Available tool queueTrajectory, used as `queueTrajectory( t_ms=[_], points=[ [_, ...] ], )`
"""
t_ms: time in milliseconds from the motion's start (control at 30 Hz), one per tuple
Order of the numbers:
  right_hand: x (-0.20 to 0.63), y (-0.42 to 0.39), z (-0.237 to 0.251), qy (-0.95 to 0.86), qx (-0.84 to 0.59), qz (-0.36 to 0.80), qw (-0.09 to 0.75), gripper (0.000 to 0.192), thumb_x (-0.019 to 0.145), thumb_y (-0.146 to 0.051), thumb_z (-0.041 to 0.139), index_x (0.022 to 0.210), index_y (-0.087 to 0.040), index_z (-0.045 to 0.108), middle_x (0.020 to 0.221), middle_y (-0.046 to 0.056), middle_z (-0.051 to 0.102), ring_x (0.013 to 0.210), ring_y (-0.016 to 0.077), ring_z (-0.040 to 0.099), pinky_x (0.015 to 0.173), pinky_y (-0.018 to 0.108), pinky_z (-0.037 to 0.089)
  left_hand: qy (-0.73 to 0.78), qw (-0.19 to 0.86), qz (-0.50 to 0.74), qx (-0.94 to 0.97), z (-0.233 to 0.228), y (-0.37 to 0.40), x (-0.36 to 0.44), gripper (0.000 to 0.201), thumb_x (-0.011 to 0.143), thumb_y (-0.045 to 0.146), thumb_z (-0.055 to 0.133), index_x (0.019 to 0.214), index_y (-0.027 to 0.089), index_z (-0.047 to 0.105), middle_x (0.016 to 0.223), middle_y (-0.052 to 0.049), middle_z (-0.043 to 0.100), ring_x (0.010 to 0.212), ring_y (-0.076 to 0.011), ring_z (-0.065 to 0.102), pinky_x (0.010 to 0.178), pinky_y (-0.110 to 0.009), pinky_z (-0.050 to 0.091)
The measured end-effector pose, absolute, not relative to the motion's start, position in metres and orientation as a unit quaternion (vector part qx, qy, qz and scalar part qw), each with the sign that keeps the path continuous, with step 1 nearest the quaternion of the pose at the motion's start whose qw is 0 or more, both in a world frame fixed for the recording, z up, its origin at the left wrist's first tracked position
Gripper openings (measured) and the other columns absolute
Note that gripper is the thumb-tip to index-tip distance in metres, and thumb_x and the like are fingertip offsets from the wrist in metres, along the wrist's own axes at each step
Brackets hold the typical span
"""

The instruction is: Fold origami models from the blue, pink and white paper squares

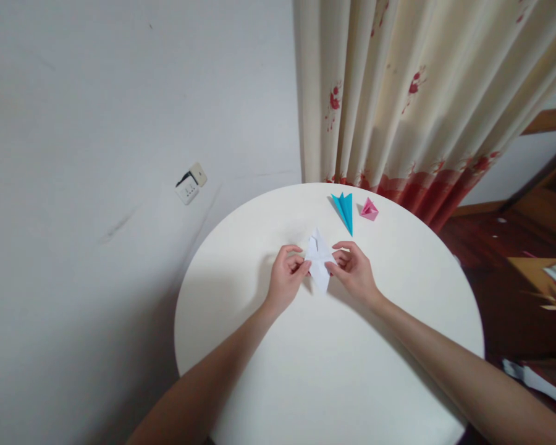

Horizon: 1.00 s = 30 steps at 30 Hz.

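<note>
Table [324, 371]: round, white; bare near half, crossed by two forearms reaching in from the near edge

Left hand [285, 278]: on the table near its middle, fingers curled, fingertips pinching the left edge of the white paper

Right hand [354, 271]: just right of the left hand, fingers curled, thumb and forefinger pinching the right edge of the same paper

White paper [319, 262]: folded piece, long and pointed at both ends, between the two hands near the table's middle; one point toward the far side, the other toward the near side; whether it lies flat on the table or is lifted slightly, cannot tell

Blue paper [345, 209]: folded, narrow, pointed shape; flat on the table, beyond the right hand, apart from the white piece

Pink paper [369, 210]: small folded shape, just right of the blue one, near the far edge

Curtain [421, 93]: cream with red flower print and red hem, hanging beyond the table, far right

Wall [120, 93]: pale, far left; socket [191, 184] low on it

Floor [505, 290]: dark wood, right of the table
</note>
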State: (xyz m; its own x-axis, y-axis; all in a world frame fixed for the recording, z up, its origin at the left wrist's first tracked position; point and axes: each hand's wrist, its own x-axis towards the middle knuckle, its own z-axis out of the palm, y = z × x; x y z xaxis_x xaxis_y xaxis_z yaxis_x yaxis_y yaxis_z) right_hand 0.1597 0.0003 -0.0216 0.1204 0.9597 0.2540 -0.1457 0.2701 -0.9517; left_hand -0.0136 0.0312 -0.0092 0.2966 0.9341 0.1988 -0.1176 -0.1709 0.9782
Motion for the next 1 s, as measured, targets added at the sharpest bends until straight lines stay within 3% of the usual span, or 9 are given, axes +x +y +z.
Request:
queueTrajectory(
  t_ms=[133, 267, 367, 467, 600, 833, 1000],
  points=[
    [0.158, -0.001, -0.019, -0.500, -0.402, 0.445, 0.625, 0.053, 0.073, -0.036, 0.076, 0.117, -0.025, 0.048, 0.067, -0.005, 0.057, 0.059, 0.0131, 0.054, 0.057, 0.025, 0.043, 0.341, 0.547, 0.485, 0.591, -0.010, 0.030, -0.012, 0.049, 0.077, 0.030, 0.073, 0.116, 0.023, 0.043, 0.066, 0.007, 0.058, 0.063, -0.0110, 0.060, 0.064, -0.021, 0.045],
    [0.153, -0.002, -0.019, -0.492, -0.417, 0.451, 0.617, 0.056, 0.071, -0.032, 0.077, 0.119, -0.025, 0.050, 0.065, -0.007, 0.055, 0.057, 0.0120, 0.051, 0.056, 0.024, 0.040, 0.355, 0.551, 0.473, 0.589, -0.012, 0.028, -0.010, 0.061, 0.073, 0.030, 0.076, 0.124, 0.022, 0.043, 0.070, 0.004, 0.061, 0.067, -0.0126, 0.062, 0.065, -0.021, 0.044],
    [0.151, -0.001, -0.020, -0.474, -0.431, 0.465, 0.611, 0.047, 0.068, -0.031, 0.079, 0.109, -0.022, 0.059, 0.066, -0.005, 0.058, 0.060, 0.0128, 0.052, 0.059, 0.025, 0.041, 0.366, 0.556, 0.467, 0.583, -0.013, 0.027, -0.008, 0.065, 0.072, 0.032, 0.078, 0.125, 0.021, 0.044, 0.070, 0.003, 0.063, 0.066, -0.0130, 0.062, 0.065, -0.022, 0.045],
    [0.151, -0.001, -0.018, -0.465, -0.458, 0.497, 0.572, 0.028, 0.068, -0.037, 0.078, 0.084, -0.017, 0.068, 0.070, 0.001, 0.065, 0.063, 0.0144, 0.054, 0.061, 0.027, 0.041, 0.359, 0.569, 0.472, 0.570, -0.014, 0.026, -0.008, 0.067, 0.071, 0.032, 0.078, 0.127, 0.020, 0.044, 0.068, 0.004, 0.063, 0.063, -0.0127, 0.062, 0.064, -0.022, 0.045],
    [0.151, -0.003, -0.013, -0.452, -0.464, 0.517, 0.559, 0.027, 0.067, -0.040, 0.078, 0.062, -0.015, 0.068, 0.059, -0.001, 0.058, 0.057, 0.0118, 0.048, 0.058, 0.027, 0.037, 0.342, 0.591, 0.484, 0.548, -0.015, 0.026, -0.008, 0.068, 0.072, 0.029, 0.078, 0.130, 0.020, 0.042, 0.065, 0.005, 0.063, 0.064, -0.0131, 0.062, 0.065, -0.022, 0.046],
    [0.151, 0.000, -0.017, -0.475, -0.443, 0.473, 0.595, 0.031, 0.075, -0.043, 0.072, 0.061, -0.016, 0.070, 0.065, 0.001, 0.059, 0.061, 0.0128, 0.048, 0.059, 0.027, 0.037, 0.339, 0.614, 0.506, 0.502, -0.019, 0.024, -0.006, 0.070, 0.069, 0.024, 0.081, 0.129, 0.020, 0.043, 0.070, 0.003, 0.066, 0.070, -0.0152, 0.066, 0.070, -0.024, 0.048],
    [0.163, 0.007, -0.023, -0.447, -0.488, 0.448, 0.602, 0.043, 0.080, -0.055, 0.062, 0.067, -0.015, 0.073, 0.071, 0.007, 0.067, 0.066, 0.0164, 0.055, 0.059, 0.028, 0.042, 0.348, 0.620, 0.518, 0.476, -0.017, 0.025, -0.007, 0.071, 0.069, 0.023, 0.081, 0.129, 0.020, 0.043, 0.079, 0.000, 0.071, 0.079, -0.0163, 0.068, 0.075, -0.025, 0.049]
  ],
)
